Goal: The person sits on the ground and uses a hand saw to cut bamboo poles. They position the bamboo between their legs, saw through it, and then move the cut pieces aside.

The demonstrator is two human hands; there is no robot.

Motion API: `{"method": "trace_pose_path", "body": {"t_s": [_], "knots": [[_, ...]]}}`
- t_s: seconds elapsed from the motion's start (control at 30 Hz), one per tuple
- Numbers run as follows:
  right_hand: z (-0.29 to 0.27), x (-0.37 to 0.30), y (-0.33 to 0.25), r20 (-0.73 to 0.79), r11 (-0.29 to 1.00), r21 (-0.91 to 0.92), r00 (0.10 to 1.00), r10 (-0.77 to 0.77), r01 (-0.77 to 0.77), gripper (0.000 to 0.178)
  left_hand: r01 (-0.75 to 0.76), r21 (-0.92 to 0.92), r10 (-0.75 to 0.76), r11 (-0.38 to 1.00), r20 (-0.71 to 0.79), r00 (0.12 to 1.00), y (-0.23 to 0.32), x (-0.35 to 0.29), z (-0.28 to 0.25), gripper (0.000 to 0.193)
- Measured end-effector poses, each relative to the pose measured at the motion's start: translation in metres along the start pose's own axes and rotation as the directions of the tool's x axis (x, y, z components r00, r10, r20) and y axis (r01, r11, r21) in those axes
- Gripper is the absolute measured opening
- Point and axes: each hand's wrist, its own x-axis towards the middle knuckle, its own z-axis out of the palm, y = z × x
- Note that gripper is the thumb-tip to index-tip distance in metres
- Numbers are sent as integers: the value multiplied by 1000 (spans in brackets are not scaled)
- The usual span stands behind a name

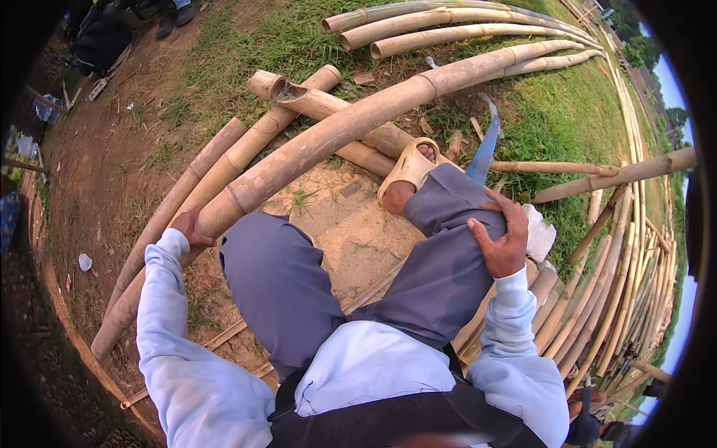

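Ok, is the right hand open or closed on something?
Open: the right hand rests on the grey trouser leg, thumb spread from the fingers, nothing visible in its grasp.

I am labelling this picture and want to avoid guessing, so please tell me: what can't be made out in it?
Head view, hidden: how far the fingers of the left hand wrap, behind the thick tan bamboo pole.
Head view, hidden: the lower end of the flat blue blade, behind the right grey trouser leg.
Head view, hidden: the left foot, behind the left grey trouser leg.
Head view, too dark: what the black bundle is.
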Motion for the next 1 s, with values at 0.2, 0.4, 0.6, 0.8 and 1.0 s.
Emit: {"method": "trace_pose_path", "body": {"t_s": [0.2, 0.4, 0.6, 0.8, 1.0], "knots": [[-7, 3, 1, 47, 997, 74, 999, -4, 1, 60, -26, 70, 27, 997, -5, 1000, 9, -11, -7, 95], [-10, 27, 0, 160, 998, -19, 986, -53, 56, 57, -6, 115, 8, 993, -17, 1000, 22, -14, -8, 107], [-2, 52, 6, 295, 999, 22, 954, -50, 45, 56, 44, 47, -45, 998, 32, 998, 31, -9, -13, 105], [-1, 57, 7, 318, 998, 61, 947, -33, 15, 56, 92, 53, -89, 994, -58, 994, 28, -11, -11, 113], [4, 51, 9, 295, 994, 106, 955, -33, 2, 53, 96, -38, -99, 995, -103, 990, 24, -8, -4, 109]]}}
